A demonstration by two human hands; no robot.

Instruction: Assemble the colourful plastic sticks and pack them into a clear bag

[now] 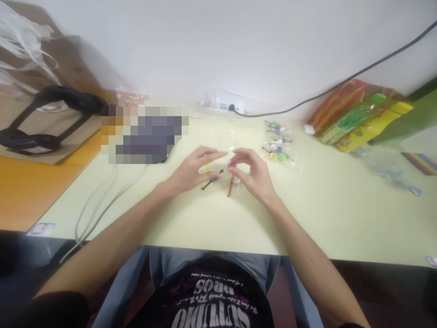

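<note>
My left hand [194,169] is open above the pale table, its fingers stretched out and thumb apart. Below its thumb lie a thin black stick-like piece [206,183] and a yellow one [204,185]. Facing it, my right hand [254,175] has curved, parted fingers, and I see nothing held in it. A thin red stick [230,187] and a small white piece [238,187] show beneath its thumb. Blur and the fingers hide part of these small pieces, so I cannot tell their exact kind.
Clear plastic packets of colourful small pieces [278,142] lie right of my hands. Behind stands a white power strip [221,105] with a black cable. A blurred dark object [148,139] sits left. Green and yellow packages [373,125] lean at right; cables [102,214] cross the left edge.
</note>
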